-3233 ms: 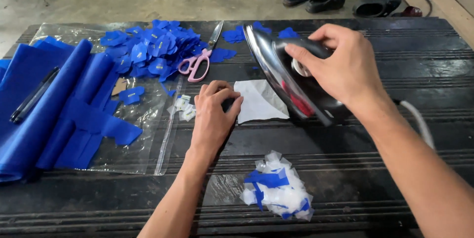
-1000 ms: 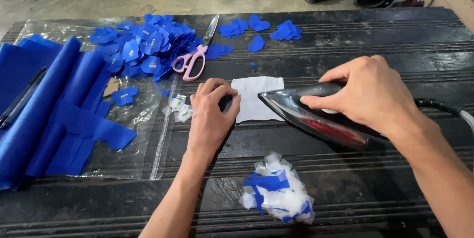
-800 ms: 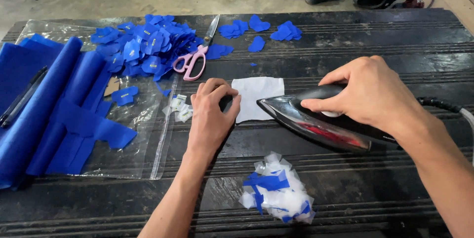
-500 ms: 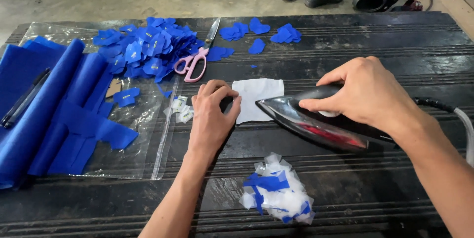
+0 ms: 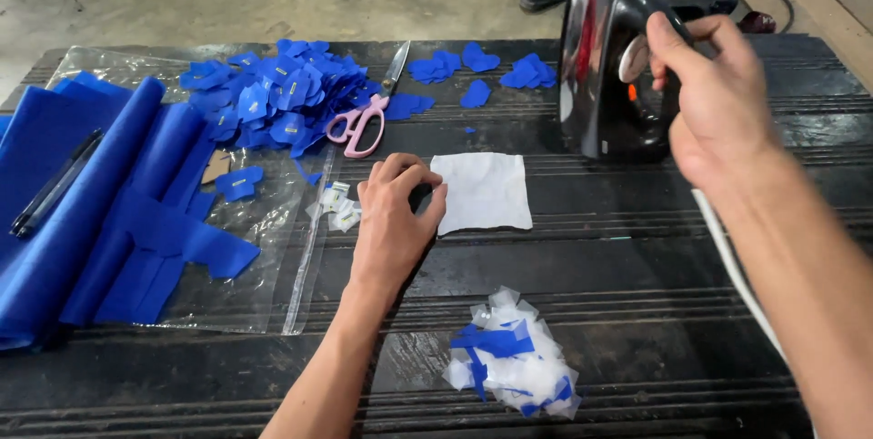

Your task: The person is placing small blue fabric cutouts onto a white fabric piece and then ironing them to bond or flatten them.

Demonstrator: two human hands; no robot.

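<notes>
A black clothes iron (image 5: 611, 57) is stood upright on its heel at about one o'clock on the dark ribbed table (image 5: 637, 248), its shiny soleplate turned to the left. The right hand (image 5: 718, 98) is seen at the iron's handle, at two o'clock; its fingers (image 5: 668, 39) are curled loosely against the handle, but the hand is blurred and it cannot be told whether the handle is truly gripped. At the centre, a white square cloth (image 5: 482, 191) is laid flat, just below and left of the iron and apart from it. The left hand (image 5: 393, 221) is rested on the table at the cloth's left edge, the fingers bent in and the fingertips (image 5: 435, 207) set on that edge, pinning it rather than clasping it. At eleven o'clock a heap of blue fabric cut-outs (image 5: 273, 98) is piled, with pink-handled scissors (image 5: 368, 116) lying at its right side. Folded blue fabric (image 5: 82, 211) with a dark pen (image 5: 55, 184) on it is spread at nine o'clock, partly over a clear plastic bag (image 5: 264, 248). A small pile of white and blue scraps (image 5: 514, 357) is found at six o'clock.
</notes>
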